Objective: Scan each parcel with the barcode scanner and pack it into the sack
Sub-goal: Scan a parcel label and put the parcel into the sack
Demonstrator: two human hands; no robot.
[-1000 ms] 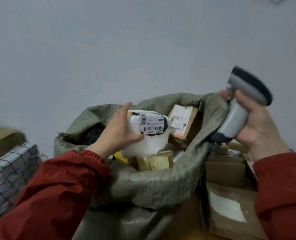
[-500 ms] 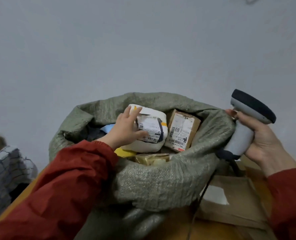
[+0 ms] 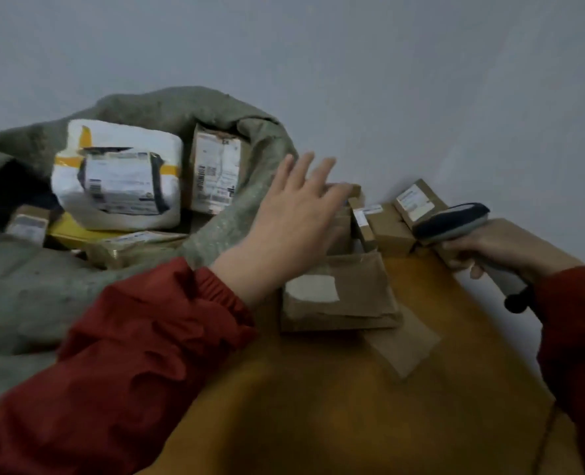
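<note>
Left hand (image 3: 294, 217), fingers (image 3: 300, 170) spread empty, is hovering over the loose parcels (image 3: 387, 231); right hand (image 3: 500, 248) is clenching the scanner (image 3: 452, 221), so grabbing one is probably coming next.

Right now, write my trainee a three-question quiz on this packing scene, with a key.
1. True or false: the white parcel lies inside the sack.
2. The right hand grips: A) a tape roll, B) the barcode scanner, C) nothing.
3. Short answer: what does the left hand hold as it hovers by the small cardboard boxes?
Key: 1 true; 2 B; 3 nothing, its fingers are spread and empty.
</note>
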